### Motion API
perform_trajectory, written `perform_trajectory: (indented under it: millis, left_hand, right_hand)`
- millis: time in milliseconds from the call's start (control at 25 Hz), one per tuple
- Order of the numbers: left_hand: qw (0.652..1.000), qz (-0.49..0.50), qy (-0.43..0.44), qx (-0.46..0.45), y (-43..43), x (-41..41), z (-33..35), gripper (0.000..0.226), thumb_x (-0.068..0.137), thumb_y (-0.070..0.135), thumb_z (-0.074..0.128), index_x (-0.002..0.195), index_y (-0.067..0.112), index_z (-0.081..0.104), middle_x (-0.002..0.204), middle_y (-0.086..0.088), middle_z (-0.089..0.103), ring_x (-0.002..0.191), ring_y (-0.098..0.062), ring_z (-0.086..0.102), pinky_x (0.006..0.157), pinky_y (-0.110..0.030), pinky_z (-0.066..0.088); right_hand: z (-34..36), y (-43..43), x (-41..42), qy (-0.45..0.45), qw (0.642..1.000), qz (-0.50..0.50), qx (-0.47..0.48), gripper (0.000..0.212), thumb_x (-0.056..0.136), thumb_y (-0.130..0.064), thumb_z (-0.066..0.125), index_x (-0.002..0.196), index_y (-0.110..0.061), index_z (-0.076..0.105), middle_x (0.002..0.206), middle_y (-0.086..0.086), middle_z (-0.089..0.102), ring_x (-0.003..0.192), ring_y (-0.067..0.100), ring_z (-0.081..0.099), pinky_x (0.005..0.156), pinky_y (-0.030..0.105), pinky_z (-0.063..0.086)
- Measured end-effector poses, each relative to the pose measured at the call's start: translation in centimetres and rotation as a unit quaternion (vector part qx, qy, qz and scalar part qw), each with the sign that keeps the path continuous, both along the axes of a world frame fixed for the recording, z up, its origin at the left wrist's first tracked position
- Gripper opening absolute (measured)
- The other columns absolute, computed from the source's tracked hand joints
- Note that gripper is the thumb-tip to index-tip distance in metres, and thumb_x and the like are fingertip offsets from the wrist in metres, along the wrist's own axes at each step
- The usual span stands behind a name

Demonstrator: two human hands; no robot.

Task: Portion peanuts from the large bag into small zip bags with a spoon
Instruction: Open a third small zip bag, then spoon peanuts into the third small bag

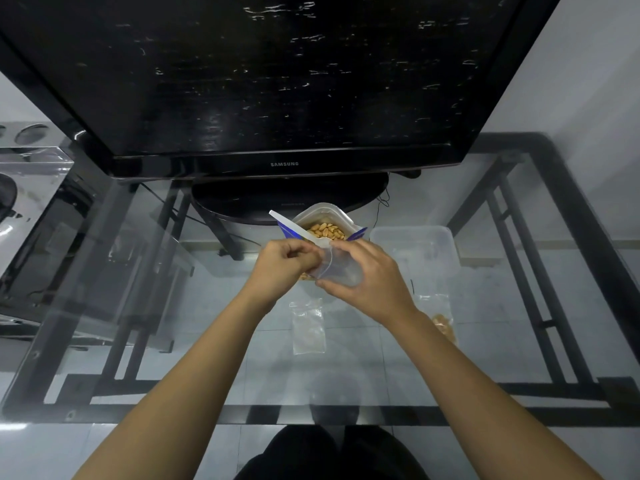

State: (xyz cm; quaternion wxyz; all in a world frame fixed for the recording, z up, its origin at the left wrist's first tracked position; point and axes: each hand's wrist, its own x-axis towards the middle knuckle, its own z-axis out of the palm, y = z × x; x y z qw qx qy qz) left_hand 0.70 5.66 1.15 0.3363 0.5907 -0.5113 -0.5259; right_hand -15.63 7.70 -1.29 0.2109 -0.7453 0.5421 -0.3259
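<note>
The large peanut bag point(323, 216) stands open on the glass table, peanuts point(325, 231) showing inside. A white plastic spoon point(294, 226) rests in it, handle pointing up-left. Just in front of the bag, both hands hold one small clear zip bag point(337, 268): my left hand point(284, 263) pinches its left edge near the top, my right hand point(367, 278) holds its right side and bottom. An unfilled small zip bag point(308, 327) lies flat on the table nearer to me. Another small bag with peanuts point(440, 318) lies to the right, partly hidden by my right forearm.
A clear plastic container point(415, 247) sits right of the peanut bag. A large black television point(277, 98) on its stand point(287, 199) rises directly behind the bag. The glass table point(173, 306) has a black metal frame; its front edge point(311, 414) is near my body.
</note>
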Motion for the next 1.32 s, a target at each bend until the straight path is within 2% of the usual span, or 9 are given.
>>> perform_trajectory:
  millis: [120, 240, 360, 440, 600, 680, 960, 1200, 1320]
  left_hand:
    - [0.984, 0.17, -0.026, -0.056, -0.3, 0.1, -0.8, 0.026, 0.085, 0.036, 0.062, 0.094, 0.011, 0.061, 0.077, 0.001, 0.061, 0.068, -0.009, 0.057, 0.062, -0.018, 0.047]
    - [0.959, 0.281, -0.03, -0.002, -2.3, 1.1, -1.5, 0.043, 0.084, 0.042, 0.062, 0.113, 0.013, 0.051, 0.077, 0.007, 0.052, 0.071, -0.005, 0.052, 0.066, -0.018, 0.043]
    - [0.982, 0.175, -0.067, -0.003, -4.4, 1.3, -1.9, 0.032, 0.087, 0.038, 0.059, 0.1, 0.009, 0.06, 0.077, 0.004, 0.056, 0.076, -0.011, 0.054, 0.071, -0.029, 0.044]
    - [0.983, 0.116, -0.116, -0.085, -4.8, 1.0, -1.0, 0.022, 0.09, 0.031, 0.057, 0.085, 0.009, 0.06, 0.068, 0.005, 0.055, 0.065, -0.004, 0.053, 0.064, -0.021, 0.042]
    - [0.902, 0.015, -0.289, -0.321, -4.8, 1.4, 1.3, 0.014, 0.091, 0.019, 0.056, 0.082, 0.009, 0.06, 0.067, 0.007, 0.055, 0.055, 0.001, 0.046, 0.053, -0.006, 0.034]
    - [0.893, -0.04, -0.325, -0.309, -4.7, 1.4, 0.7, 0.015, 0.092, 0.018, 0.054, 0.088, 0.005, 0.062, 0.07, -0.001, 0.059, 0.056, -0.003, 0.047, 0.053, -0.006, 0.03]
    - [0.972, 0.145, -0.18, -0.041, -6.3, 1.0, -1.3, 0.018, 0.089, 0.013, 0.049, 0.082, 0.005, 0.064, 0.076, -0.014, 0.069, 0.076, -0.029, 0.068, 0.073, -0.043, 0.058]
    - [0.978, 0.2, 0.013, 0.055, -6.7, 0.4, -1.8, 0.016, 0.093, 0.009, 0.049, 0.084, 0.008, 0.062, 0.069, -0.008, 0.063, 0.074, -0.019, 0.062, 0.079, -0.032, 0.054]
    - [0.974, 0.205, 0.062, 0.074, -7.0, 1.1, -2.1, 0.017, 0.094, 0.012, 0.049, 0.098, 0.0, 0.06, 0.068, -0.006, 0.059, 0.063, -0.011, 0.056, 0.062, -0.02, 0.051]
  right_hand:
    - [-0.5, -0.4, -0.6, -0.076, 0.996, -0.05, 0.024, 0.053, 0.067, -0.044, 0.077, 0.11, -0.018, 0.062, 0.103, -0.003, 0.064, 0.093, 0.01, 0.059, 0.079, 0.022, 0.048]
    - [-0.9, -1.0, -1.4, -0.135, 0.985, -0.088, 0.063, 0.048, 0.068, -0.036, 0.08, 0.109, -0.018, 0.062, 0.102, -0.007, 0.061, 0.094, 0.008, 0.058, 0.077, 0.02, 0.049]
    - [-0.9, -1.7, -1.4, -0.137, 0.983, -0.08, 0.092, 0.049, 0.068, -0.035, 0.08, 0.111, -0.019, 0.06, 0.106, -0.011, 0.058, 0.097, 0.005, 0.056, 0.08, 0.018, 0.048]
    - [-0.9, -2.2, -1.3, -0.137, 0.982, -0.075, 0.11, 0.05, 0.068, -0.034, 0.08, 0.112, -0.02, 0.06, 0.107, -0.013, 0.058, 0.098, 0.002, 0.055, 0.083, 0.02, 0.048]
    - [-1.0, -2.7, -1.6, -0.136, 0.978, -0.08, 0.136, 0.053, 0.069, -0.038, 0.078, 0.114, -0.019, 0.059, 0.11, -0.009, 0.063, 0.102, 0.002, 0.056, 0.082, 0.019, 0.048]
    - [-0.9, -2.7, -1.8, -0.142, 0.976, -0.081, 0.141, 0.051, 0.069, -0.038, 0.078, 0.113, -0.02, 0.06, 0.107, -0.011, 0.063, 0.101, 0.001, 0.057, 0.08, 0.015, 0.046]
    - [-0.9, -2.7, -2.0, -0.18, 0.963, -0.09, 0.182, 0.048, 0.071, -0.038, 0.077, 0.112, -0.022, 0.061, 0.108, -0.01, 0.065, 0.101, 0.001, 0.058, 0.076, 0.008, 0.044]
    - [-1.1, -2.9, -2.5, -0.214, 0.949, -0.074, 0.217, 0.053, 0.07, -0.037, 0.077, 0.117, -0.022, 0.059, 0.115, -0.008, 0.064, 0.109, 0.006, 0.058, 0.085, 0.015, 0.045]
    - [-0.8, -3.0, -3.0, -0.228, 0.948, -0.087, 0.205, 0.051, 0.069, -0.035, 0.078, 0.116, -0.022, 0.06, 0.113, -0.007, 0.064, 0.106, 0.005, 0.058, 0.084, 0.011, 0.044]
